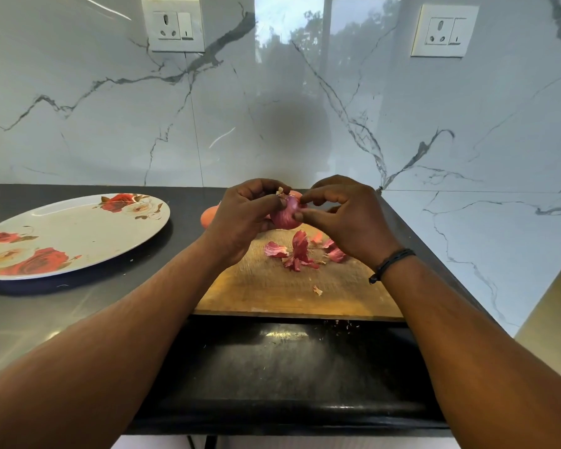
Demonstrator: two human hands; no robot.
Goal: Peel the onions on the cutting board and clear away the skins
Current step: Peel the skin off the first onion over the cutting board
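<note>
A small purple-red onion point(287, 215) is held in the air above the far end of the wooden cutting board point(272, 293). My left hand point(240, 215) grips it from the left, fingers curled round it. My right hand point(344, 215) pinches at the skin on its right side with thumb and fingertips. Loose reddish skins point(300, 251) lie in a small heap on the board below the hands, and one pale scrap point(317, 290) lies nearer me. Another onion point(209, 215) peeks out behind my left hand, mostly hidden.
A large white plate with red roses point(78, 231) lies on the dark counter point(78, 306) to the left of the board. The marble wall point(305, 108) with two sockets rises close behind. The counter's front edge point(289, 413) runs below the board, with skin crumbs on it.
</note>
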